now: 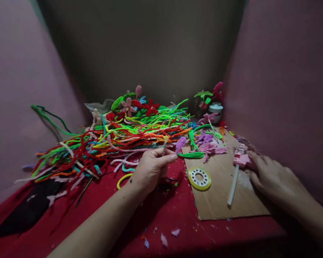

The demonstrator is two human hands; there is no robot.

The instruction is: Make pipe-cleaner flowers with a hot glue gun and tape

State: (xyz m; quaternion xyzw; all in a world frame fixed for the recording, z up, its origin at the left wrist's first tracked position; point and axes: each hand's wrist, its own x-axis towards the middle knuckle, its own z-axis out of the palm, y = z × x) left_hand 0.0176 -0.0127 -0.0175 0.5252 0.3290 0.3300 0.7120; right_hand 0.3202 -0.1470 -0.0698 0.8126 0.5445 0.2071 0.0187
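Note:
Between the thumb and fingers of my left hand is a thin stem topped with a small yellow tuft. A fuzzy purple petal shows just beyond the thumb tip; whether it touches the hand I cannot tell. On the right, my right hand has its fingers closed round a pink glue gun, partly hidden by them. A whitish glue stick juts from the gun toward me, over the wooden board.
A big heap of coloured pipe cleaners covers the back left, with finished fuzzy flowers behind. A yellow tape roll lies on the board near pink and purple flower pieces. A lidded jar stands at the back; a black piece lies left.

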